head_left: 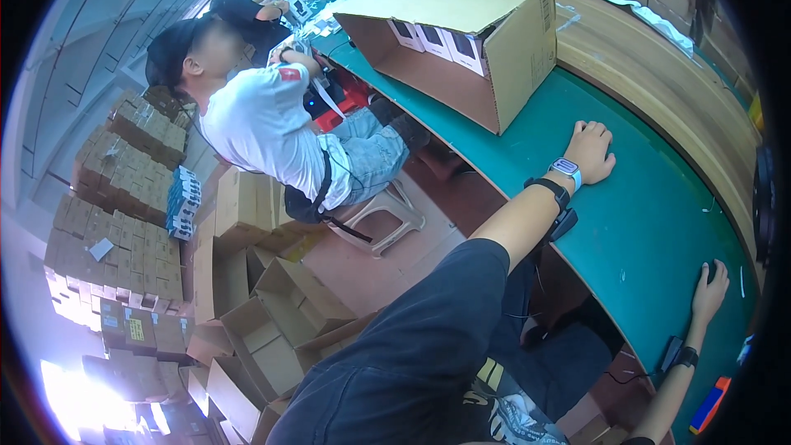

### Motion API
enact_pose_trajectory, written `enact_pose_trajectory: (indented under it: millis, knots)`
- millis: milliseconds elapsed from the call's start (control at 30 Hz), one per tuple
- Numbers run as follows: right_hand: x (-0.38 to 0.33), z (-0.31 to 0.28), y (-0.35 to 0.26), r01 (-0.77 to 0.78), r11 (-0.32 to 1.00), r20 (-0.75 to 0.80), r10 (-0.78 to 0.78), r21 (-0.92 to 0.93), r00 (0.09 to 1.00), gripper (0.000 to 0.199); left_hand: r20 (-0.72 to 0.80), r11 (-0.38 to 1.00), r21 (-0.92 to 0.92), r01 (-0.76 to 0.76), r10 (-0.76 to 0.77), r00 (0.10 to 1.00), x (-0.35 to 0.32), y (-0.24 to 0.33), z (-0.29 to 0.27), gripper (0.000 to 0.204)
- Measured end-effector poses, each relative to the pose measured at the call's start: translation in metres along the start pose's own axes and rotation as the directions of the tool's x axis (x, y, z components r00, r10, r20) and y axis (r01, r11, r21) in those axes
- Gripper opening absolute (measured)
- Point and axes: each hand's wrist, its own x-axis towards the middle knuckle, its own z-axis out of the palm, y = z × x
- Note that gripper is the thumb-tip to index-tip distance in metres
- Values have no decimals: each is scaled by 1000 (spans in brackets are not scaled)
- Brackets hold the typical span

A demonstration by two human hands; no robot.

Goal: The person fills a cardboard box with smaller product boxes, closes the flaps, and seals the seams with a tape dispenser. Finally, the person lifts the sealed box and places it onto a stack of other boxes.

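I rest my left hand [590, 151] palm down on the green tabletop [643, 214], fingers [595, 128] slightly apart and clamped on nothing, just in front of the open cardboard box [461, 37]. The box lies on its side on the tabletop, small white boxes [437, 39] standing inside it. My right hand [709, 290] rests well apart from the box, fingers together and empty. A co-worker in a white shirt [264, 128] sits beside the box's open mouth.

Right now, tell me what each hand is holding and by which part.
Nothing is held. The left hand lies palm down on the green table, near the cardboard box. The right hand also rests flat on it.
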Motion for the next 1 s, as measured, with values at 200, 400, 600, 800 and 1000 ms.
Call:
enact_pose_trajectory:
  millis: [200, 400, 600, 800, 1000]
  knots:
    - [0, 0, 0, -9, 1000, 7, 9, 6, 1000, 37, -8, 1000, 5, 0, 0, 1000, -1, -2, 0, 27]
    - [0, 4, 7, -3, 1000, -11, 3, -10, 1000, 37, -22, 1000, -9, -2, 2, 1000, 0, -1, 1, 26]
    - [0, 5, 6, 23, 998, -9, -23, -54, 1000, 38, 9, 1000, -8, 8, -8, 1000, 0, 0, -1, 28]
    - [-1, 2, 1, 7, 1000, 16, -7, -19, 1000, 38, 8, 1000, 1, 9, -9, 1000, -1, -2, -1, 28]
    - [-1, -6, -3, 5, 1000, -2, -5, -21, 1000, 36, -5, 999, 27, -21, 21, 1000, 1, 2, 1, 29]
